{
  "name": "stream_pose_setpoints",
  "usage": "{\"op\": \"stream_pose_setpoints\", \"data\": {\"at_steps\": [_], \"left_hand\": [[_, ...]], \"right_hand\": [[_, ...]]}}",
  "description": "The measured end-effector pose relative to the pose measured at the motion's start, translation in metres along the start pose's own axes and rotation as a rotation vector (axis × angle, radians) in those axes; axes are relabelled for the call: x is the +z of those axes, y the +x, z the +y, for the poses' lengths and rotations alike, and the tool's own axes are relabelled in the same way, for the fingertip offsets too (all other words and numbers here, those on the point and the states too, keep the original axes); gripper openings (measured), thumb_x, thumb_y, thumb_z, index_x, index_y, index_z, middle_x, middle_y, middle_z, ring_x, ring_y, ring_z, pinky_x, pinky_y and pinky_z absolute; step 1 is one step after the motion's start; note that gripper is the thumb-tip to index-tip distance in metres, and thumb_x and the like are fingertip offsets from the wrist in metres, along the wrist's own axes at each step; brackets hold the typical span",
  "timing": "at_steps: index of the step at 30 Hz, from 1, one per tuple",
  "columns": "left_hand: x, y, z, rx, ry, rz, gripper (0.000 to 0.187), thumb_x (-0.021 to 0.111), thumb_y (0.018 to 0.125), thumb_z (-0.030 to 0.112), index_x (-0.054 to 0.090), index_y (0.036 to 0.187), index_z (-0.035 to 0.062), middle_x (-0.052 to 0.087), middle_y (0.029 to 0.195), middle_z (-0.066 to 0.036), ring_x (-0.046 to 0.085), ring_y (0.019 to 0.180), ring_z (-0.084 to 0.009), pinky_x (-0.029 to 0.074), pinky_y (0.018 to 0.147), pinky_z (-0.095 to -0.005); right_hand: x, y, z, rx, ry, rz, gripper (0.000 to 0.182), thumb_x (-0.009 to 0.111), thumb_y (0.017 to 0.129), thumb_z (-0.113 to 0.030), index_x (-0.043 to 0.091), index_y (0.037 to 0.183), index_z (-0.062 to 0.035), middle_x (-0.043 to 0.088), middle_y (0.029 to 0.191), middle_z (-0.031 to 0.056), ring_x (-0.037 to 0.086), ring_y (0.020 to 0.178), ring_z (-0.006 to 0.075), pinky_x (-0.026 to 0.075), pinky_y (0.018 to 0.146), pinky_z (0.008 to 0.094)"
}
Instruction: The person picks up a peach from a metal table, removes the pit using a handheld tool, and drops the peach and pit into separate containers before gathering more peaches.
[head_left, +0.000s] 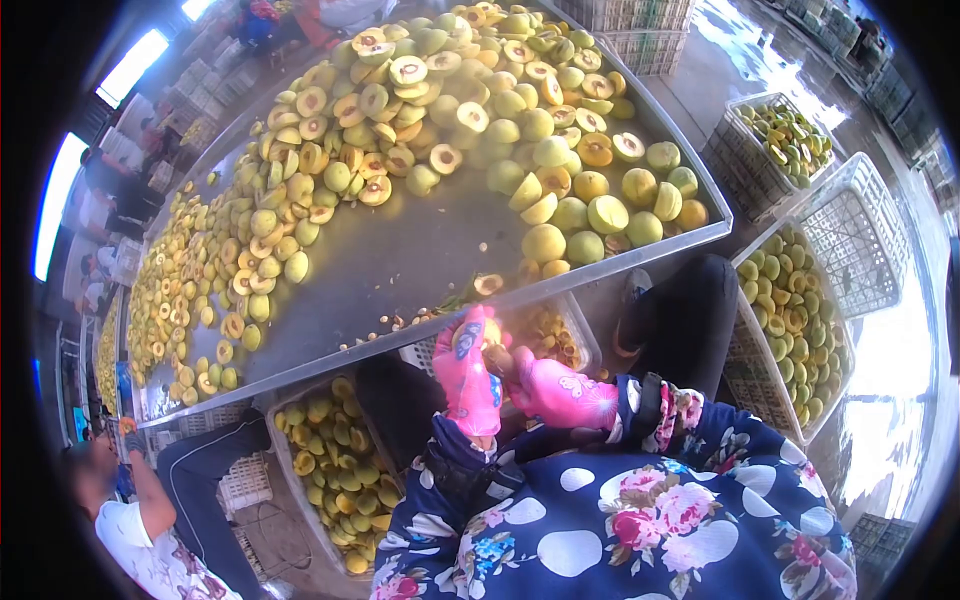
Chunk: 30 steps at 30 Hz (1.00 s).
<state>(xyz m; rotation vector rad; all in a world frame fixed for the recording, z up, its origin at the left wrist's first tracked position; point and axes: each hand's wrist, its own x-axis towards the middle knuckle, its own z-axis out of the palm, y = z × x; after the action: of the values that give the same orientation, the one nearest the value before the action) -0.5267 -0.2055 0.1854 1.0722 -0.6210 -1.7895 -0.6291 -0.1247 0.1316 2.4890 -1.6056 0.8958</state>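
Both my hands wear pink patterned gloves and meet just below the front edge of the metal table [400, 235]. In my left hand [468, 372] is a yellowish fruit [490, 335], with the fingers wrapped round it. My right hand [563, 390] is closed on a small brown object [499, 360] that touches the fruit; it is too small to make out. Beneath my hands a crate [585, 330] holds cut fruit pieces. One fruit half [488, 285] lies at the table edge above my left hand, near scattered pits.
Halved and whole fruits [400, 110] are heaped on the table. Crates of fruit stand at lower left [335, 470], at right [795, 320] and at upper right [780, 140]. An empty crate [860, 240] leans at right. A co-worker [150, 530] sits at lower left.
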Motion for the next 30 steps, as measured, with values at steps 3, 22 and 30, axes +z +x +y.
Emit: {"op": "stream_pose_setpoints", "data": {"at_steps": [3,22,30], "left_hand": [[-0.002,0.002,0.0,0.006,0.005,0.018,0.009,0.064,0.087,0.013,0.062,0.092,0.0056,0.065,0.09,-0.008,0.062,0.071,-0.0158,0.055,0.06,-0.0287],[-0.029,0.019,-0.009,-0.018,0.088,0.108,0.013,0.067,0.083,0.01,0.062,0.092,0.0012,0.065,0.083,-0.009,0.06,0.066,-0.0145,0.053,0.055,-0.0292],[-0.034,0.021,-0.016,0.073,0.083,0.151,0.01,0.064,0.086,0.013,0.064,0.09,0.004,0.065,0.084,-0.007,0.061,0.069,-0.0151,0.053,0.057,-0.0275]], "right_hand": [[0.001,0.005,-0.001,-0.07,-0.072,0.059,0.025,0.056,0.088,-0.014,0.043,0.1,0.0034,0.055,0.068,0.0161,0.06,0.057,0.0305,0.043,0.047,0.0375],[-0.003,0.023,-0.004,0.344,0.585,-0.262,0.027,0.046,0.09,-0.013,0.049,0.108,0.0058,0.054,0.065,0.0097,0.057,0.055,0.0238,0.046,0.055,0.034],[0.03,0.018,0.004,0.143,0.403,-0.301,0.026,0.046,0.089,-0.011,0.051,0.111,0.0022,0.059,0.07,0.0133,0.059,0.056,0.0235,0.047,0.052,0.0341]]}}
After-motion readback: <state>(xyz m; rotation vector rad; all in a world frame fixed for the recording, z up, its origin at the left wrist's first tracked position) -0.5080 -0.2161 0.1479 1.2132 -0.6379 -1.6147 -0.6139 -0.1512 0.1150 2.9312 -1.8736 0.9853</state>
